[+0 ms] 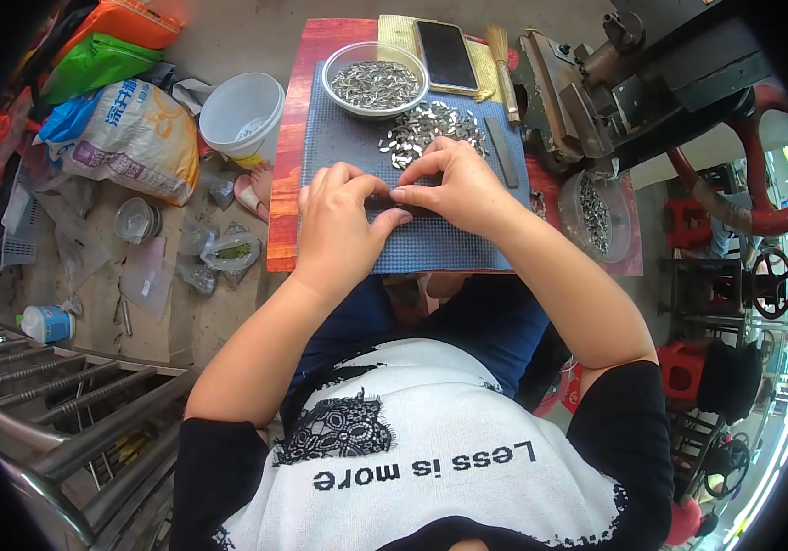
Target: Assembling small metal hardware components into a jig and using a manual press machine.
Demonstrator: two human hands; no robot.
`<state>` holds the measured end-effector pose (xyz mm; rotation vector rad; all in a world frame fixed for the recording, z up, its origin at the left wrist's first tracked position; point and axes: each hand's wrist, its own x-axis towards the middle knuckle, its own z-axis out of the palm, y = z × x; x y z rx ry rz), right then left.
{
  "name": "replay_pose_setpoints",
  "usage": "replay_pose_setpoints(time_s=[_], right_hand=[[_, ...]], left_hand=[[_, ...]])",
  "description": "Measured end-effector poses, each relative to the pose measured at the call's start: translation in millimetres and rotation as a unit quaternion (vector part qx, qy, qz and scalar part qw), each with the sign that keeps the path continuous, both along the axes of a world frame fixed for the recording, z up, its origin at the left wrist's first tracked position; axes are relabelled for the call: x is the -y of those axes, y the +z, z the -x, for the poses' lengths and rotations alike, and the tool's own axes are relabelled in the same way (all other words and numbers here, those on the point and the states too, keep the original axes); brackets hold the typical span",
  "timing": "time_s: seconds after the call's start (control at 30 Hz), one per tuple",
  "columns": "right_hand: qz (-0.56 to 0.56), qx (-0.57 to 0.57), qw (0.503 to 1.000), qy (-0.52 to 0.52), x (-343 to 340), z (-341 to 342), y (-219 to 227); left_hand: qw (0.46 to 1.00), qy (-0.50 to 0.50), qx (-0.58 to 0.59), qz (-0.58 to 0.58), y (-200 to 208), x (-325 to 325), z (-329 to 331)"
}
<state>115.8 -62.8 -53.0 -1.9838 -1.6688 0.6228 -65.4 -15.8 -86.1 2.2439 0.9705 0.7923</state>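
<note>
Both hands meet over a blue textured mat on a red wood-grain board. My left hand is curled, its thumb and fingers closed about something dark and mostly hidden. Beside it, my right hand pinches with thumb and forefinger at the same dark spot; whatever lies between the fingertips is too small to make out. Just beyond the hands lies a loose pile of small silvery metal pieces. Behind that pile stands a clear round bowl, filled with similar pieces.
A flat grey metal bar lies right of the pile. Farther back are a phone and a brush. A hand press stands at the right, above a clear tub of metal pieces. A white bucket stands left on the floor.
</note>
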Motion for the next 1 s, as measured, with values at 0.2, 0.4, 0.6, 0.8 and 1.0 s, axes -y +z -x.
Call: replay_pose_setpoints(time_s=[0.2,0.4,0.6,0.8,1.0], right_hand=[[0.03,-0.011,0.999,0.009,6.4,-12.4,5.3],[0.05,-0.032,0.998,0.031,10.9,-21.2,11.4],[0.038,-0.053,0.997,0.03,11.0,-21.9,8.8],[0.008,0.0,0.998,0.057,7.3,-18.3,0.9],[-0.011,0.026,0.998,0.062,16.1,-26.8,5.3]], left_hand=[[1.0,-0.015,0.007,-0.003,0.1,0.2,0.2],[1.0,-0.017,0.006,-0.001,0.6,0.6,0.4],[0.999,-0.026,-0.012,-0.014,2.7,-1.2,0.1],[0.999,0.007,-0.031,0.001,1.4,-3.3,-7.6],[1.0,0.025,-0.003,-0.01,-0.9,-2.0,-8.9]])
